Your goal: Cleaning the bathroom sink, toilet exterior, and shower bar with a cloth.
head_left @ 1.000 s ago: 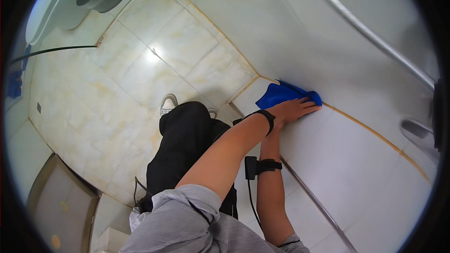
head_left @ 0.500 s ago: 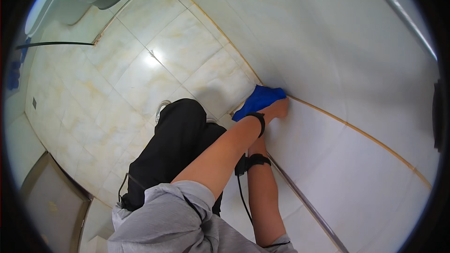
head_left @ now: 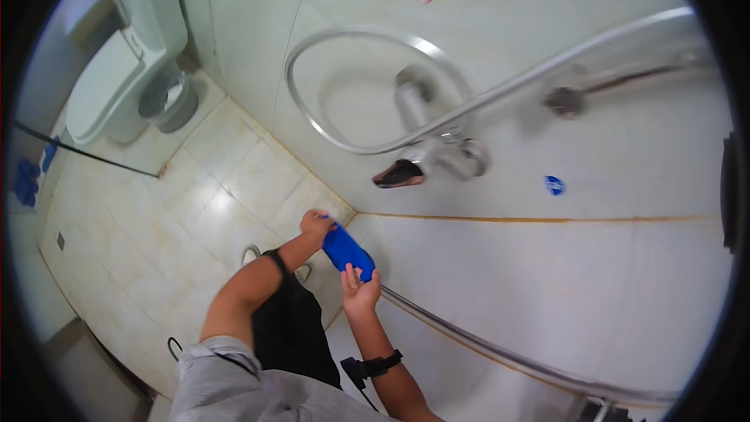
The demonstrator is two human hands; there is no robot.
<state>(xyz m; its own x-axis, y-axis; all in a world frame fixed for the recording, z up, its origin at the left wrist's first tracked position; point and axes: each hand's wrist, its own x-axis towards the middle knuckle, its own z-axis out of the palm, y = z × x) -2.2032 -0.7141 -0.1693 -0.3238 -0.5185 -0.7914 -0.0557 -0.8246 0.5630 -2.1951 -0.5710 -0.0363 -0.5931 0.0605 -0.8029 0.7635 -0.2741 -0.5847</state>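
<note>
A blue cloth point(head_left: 348, 251) is stretched between both hands, just in front of the white tiled wall near the floor corner. My left hand point(head_left: 316, 223) grips its upper end, the arm coming from a grey sleeve. My right hand point(head_left: 360, 292) holds the lower end with the palm up; a black band with a cable sits on that wrist. My black-clad legs and a shoe show below the hands.
A chrome shower mixer point(head_left: 439, 158) with a looping hose point(head_left: 312, 101) hangs on the wall above. A metal rail point(head_left: 500, 352) runs along the lower wall. A white toilet point(head_left: 117, 70) and a small bin point(head_left: 168, 101) stand at the upper left on the beige tiled floor.
The cloth was pressed flat on the wall under one hand; now it is off the wall and held between both hands. The view has swung up toward the shower fittings.
</note>
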